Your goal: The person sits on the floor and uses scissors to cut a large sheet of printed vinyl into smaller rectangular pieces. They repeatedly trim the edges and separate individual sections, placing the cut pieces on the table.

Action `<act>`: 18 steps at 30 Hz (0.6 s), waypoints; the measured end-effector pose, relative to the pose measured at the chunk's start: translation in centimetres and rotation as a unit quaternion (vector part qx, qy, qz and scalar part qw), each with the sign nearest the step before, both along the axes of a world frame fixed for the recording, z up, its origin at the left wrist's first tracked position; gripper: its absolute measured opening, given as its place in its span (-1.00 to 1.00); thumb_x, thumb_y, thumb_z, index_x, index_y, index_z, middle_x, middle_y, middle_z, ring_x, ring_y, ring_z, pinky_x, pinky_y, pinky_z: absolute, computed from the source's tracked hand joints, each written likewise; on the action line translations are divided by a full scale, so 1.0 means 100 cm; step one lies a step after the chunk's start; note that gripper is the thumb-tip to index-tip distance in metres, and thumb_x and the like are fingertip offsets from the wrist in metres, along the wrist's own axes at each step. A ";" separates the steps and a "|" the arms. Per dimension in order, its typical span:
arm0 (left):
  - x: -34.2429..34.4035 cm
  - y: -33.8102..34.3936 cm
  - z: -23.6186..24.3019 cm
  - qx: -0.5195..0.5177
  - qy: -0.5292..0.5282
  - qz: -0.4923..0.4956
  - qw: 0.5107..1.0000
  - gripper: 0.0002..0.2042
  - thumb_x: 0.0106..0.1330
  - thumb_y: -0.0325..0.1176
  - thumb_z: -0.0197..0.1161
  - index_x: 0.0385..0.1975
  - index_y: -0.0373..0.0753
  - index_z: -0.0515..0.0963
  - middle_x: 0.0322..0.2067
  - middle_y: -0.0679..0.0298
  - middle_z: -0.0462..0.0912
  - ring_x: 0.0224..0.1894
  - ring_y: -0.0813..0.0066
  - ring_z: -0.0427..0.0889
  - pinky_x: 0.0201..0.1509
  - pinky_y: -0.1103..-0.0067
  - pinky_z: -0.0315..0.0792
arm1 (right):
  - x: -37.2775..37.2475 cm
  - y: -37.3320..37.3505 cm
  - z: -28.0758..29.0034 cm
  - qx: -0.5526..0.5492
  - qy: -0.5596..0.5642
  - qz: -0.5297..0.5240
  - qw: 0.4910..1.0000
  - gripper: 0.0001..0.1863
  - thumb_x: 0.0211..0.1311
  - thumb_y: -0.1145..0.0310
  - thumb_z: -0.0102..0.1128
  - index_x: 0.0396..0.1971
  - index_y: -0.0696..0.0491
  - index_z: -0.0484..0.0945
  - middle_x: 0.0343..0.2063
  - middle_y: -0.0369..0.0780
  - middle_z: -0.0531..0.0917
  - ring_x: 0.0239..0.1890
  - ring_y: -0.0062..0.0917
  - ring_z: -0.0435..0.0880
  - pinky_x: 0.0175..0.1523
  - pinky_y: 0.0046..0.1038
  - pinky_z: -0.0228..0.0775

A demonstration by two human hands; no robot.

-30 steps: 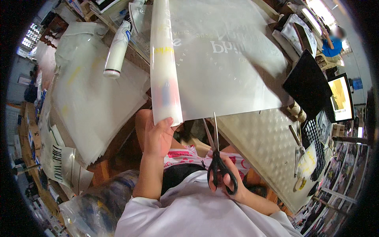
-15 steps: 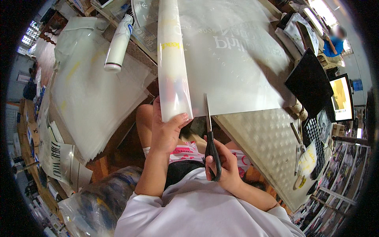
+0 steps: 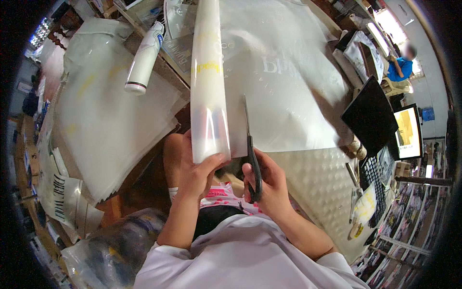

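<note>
My left hand (image 3: 202,176) grips the lower end of a rolled translucent film (image 3: 207,86) with yellow and coloured print showing through. The unrolled sheet (image 3: 288,111) spreads to the right of the roll, with faint lettering on it. My right hand (image 3: 267,180) holds black-handled scissors (image 3: 254,171), blades pointing away from me, cutting into the sheet just right of the roll. A white cylindrical bottle (image 3: 143,62) lies to the upper left.
Stacked translucent sheets (image 3: 110,135) lie left; a plastic-wrapped bundle (image 3: 101,245) is below them. At right are a dimpled board (image 3: 317,197), a black panel (image 3: 368,115), a lit monitor (image 3: 408,130), a keyboard (image 3: 374,178) and tools. A person in blue (image 3: 402,70) sits farther back.
The scissors have moved forward from the sheet's near edge into it and turned more edge-on. My left hand and the roll have shifted right, most of it in the first half second.
</note>
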State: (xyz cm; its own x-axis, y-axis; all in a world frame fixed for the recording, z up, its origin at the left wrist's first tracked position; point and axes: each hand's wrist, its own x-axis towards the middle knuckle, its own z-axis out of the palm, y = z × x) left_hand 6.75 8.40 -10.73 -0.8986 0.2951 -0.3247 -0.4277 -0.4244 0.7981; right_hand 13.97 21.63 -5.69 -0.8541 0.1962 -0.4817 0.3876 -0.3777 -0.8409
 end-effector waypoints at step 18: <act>0.002 -0.011 -0.042 0.198 -0.092 -0.023 0.976 -0.26 0.01 -0.63 0.20 0.24 -0.14 0.05 0.09 0.15 0.30 0.10 0.26 0.42 0.02 0.36 0.51 | -0.131 0.030 -0.001 0.142 0.039 0.055 0.988 -0.48 0.26 0.18 0.14 0.06 0.25 0.34 -0.61 -0.38 0.40 -0.73 -0.74 0.38 -0.65 -0.65 0.23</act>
State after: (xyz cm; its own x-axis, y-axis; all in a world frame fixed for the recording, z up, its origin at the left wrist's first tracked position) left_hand 6.93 7.30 -14.89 -0.8182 0.4690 -0.3326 -0.5749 -0.6601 0.4835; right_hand 0.89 24.60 -5.81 -0.9105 0.2175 -0.3518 0.3422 -0.0816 -0.9361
